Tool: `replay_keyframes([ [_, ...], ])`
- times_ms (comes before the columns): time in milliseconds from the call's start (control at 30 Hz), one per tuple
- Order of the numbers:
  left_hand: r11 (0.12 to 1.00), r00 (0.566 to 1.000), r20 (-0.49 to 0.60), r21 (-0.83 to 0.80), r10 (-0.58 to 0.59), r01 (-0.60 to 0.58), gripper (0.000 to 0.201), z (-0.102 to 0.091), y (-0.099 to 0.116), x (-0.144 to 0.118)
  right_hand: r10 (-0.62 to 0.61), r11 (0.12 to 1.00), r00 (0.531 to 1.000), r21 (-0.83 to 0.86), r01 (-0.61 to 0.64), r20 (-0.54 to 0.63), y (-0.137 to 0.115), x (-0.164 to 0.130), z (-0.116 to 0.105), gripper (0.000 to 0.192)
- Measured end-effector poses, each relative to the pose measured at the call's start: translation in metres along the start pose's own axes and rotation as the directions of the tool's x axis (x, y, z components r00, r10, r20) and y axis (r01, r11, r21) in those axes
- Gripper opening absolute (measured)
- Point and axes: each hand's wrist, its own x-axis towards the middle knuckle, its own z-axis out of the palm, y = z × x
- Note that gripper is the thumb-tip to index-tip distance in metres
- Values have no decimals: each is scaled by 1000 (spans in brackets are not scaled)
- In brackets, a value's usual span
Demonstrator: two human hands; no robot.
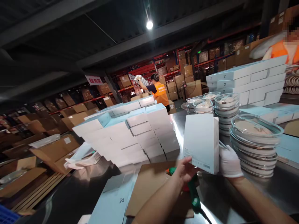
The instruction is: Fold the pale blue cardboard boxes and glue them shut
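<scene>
White box [201, 141] held upright at frame centre, long axis vertical, pinched between bare left hand [185, 169] and gloved right hand [230, 163] above table [280, 186].

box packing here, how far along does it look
Done, it seems: a large pile of closed white boxes on the steel table. In hand: one upright box, bare left hand at its bottom edge, gloved right hand at its side. Left: stacks of lidded round dishes and flat cartons.
</scene>
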Motion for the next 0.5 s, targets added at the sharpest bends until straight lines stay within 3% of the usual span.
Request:
replay_keyframes([
  [133, 996, 995, 65, 55, -78, 75, 64, -6, -6, -9, 130, 991, 989, 37, -128, -66, -22, 13, -28, 39],
  [233, 980, 993, -13, 163, 113, -110, 71, -12, 10, -38, 305, 949, 944, 121, -291, -122, -44, 30, -59, 37],
  [333, 854, 918, -145, 443, 368, -272, 88, -26, 42, -80, 423, 906, 866, 143, -398, -267, -65, 49, -98, 43],
  [367, 800, 879, -195, 532, 435, -278, 92, -31, 53, -95, 402, 915, 865, 156, -372, -299, -72, 55, -112, 45],
  [433, 708, 792, -287, 664, 539, -241, 94, -42, 68, -126, 277, 951, 930, 206, -230, -242, -90, 65, -135, 48],
  [500, 640, 719, -337, 744, 608, -193, 92, -51, 74, -151, 83, 949, 997, 305, -82, 11, -114, 73, -148, 53],
])
